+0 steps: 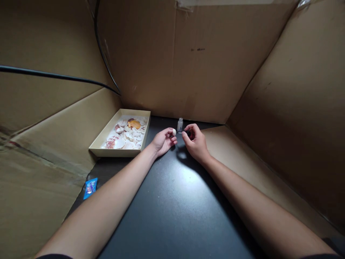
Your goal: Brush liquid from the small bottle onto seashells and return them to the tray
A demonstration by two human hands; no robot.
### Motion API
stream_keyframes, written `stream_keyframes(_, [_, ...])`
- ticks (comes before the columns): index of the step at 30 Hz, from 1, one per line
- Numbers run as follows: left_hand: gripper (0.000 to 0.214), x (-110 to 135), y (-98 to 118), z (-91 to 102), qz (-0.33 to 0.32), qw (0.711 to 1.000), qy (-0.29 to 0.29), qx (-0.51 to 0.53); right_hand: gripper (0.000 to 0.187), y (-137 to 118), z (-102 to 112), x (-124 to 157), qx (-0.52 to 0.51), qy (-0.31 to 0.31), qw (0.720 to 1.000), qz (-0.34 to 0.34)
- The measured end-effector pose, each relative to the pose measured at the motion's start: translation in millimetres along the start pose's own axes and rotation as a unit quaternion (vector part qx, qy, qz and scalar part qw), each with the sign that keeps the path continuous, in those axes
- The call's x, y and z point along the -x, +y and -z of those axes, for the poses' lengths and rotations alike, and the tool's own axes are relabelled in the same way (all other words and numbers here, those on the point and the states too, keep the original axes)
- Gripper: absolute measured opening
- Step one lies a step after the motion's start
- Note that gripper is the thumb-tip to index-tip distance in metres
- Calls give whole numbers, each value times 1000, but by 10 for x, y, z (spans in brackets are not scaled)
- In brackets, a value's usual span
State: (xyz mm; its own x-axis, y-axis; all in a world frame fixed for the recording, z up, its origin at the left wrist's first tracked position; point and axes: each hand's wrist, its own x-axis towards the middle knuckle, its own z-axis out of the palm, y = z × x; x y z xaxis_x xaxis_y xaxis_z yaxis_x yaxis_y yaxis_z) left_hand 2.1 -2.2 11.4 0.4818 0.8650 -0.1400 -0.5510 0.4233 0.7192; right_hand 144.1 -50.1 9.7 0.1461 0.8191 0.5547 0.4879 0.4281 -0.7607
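**Between the left hand (163, 142) and the right hand (196, 142): both pieces picked up, neither set down**

Well to the left of the left hand and nearer the body, a blue packet (90, 188) lies at the edge of the tabletop (172, 208); neither hand touches it.

Left of the left hand, near its wrist, sits a shallow cream box (115, 153). Many pale shells (129, 136) lie inside, with one orange shell (134, 124) towards the back, all out of either hand's grasp.

The left hand pinches a small white piece (174, 132), perhaps a shell, between thumb and forefinger, its other fingers loosely curled. The piece is held up above the tabletop, facing the right hand.

Just beyond the gap between the hands, a small clear bottle (180, 122) stands upright with pale contents. No cap shows on its neck, so opening it looks done; closing it is not.

The right hand, narrowed to a pinch, holds a small black piece (188, 133), possibly the bottle's cap. Something thin and dark seems to point from it towards the white piece; whether they touch cannot be made out, nor whether the white piece's surface is finished.

Right of the right hand lies a flat cardboard flap (231, 147), apart from the work.
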Motion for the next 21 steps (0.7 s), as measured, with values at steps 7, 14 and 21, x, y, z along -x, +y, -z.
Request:
stream_keyframes(7, [6, 10, 1, -14, -1, 1000, 7, -1, 12, 13, -5, -4, 6, 1, 1000, -4])
stream_keyframes(14, [8, 17, 6, -24, -3, 1000, 3, -5, 13, 11, -8, -4, 2, 0, 1000, -6])
stream_keyframes(21, [9, 13, 5, -14, 1, 1000, 0, -2, 15, 9, -8, 3, -2, -7, 1000, -6])
